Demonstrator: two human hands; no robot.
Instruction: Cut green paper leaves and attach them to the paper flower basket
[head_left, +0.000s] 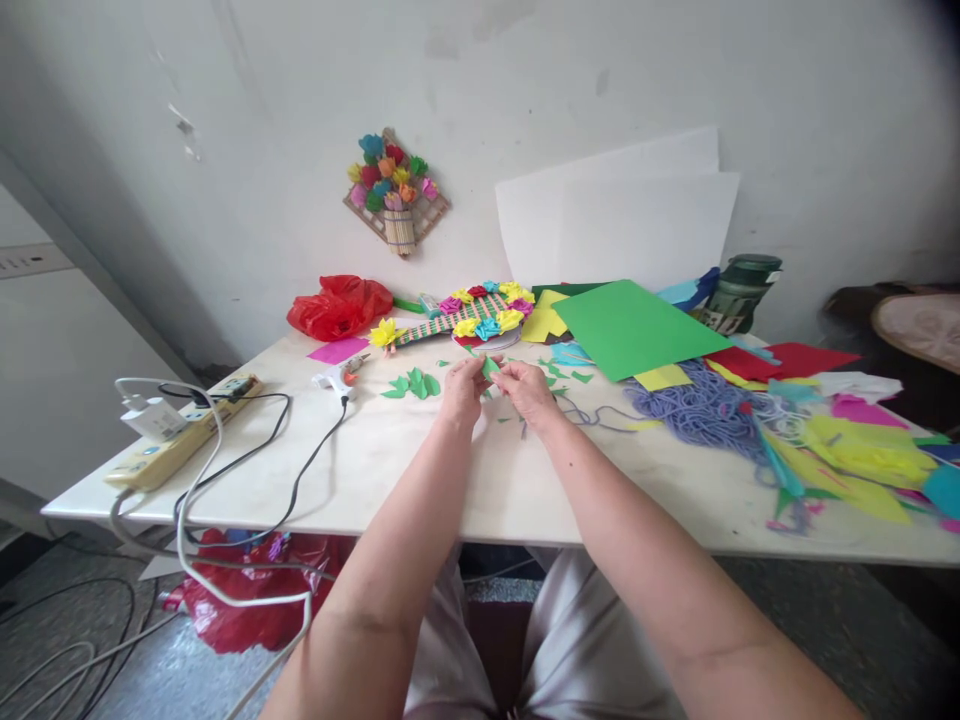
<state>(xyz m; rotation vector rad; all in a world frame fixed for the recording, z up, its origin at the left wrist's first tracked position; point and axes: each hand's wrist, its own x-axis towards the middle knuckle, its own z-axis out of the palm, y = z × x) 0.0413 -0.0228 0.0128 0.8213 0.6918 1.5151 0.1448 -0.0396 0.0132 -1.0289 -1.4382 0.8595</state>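
Observation:
Between my two hands, just above the table, is a small green paper leaf. My left hand pinches it from the left, and my right hand has its fingers closed on the right side of it. A little pile of green paper leaves lies left of my left hand. Green paper scraps are scattered around and behind my right hand. Beyond the hands rests a craft piece of striped sticks with yellow, pink, red and blue paper flowers.
A white glue gun lies to the left, its cord running to a power strip. At right are a green sheet, tangled purple yarn and coloured paper scraps. A dark green jar stands behind. Red plastic sits back left.

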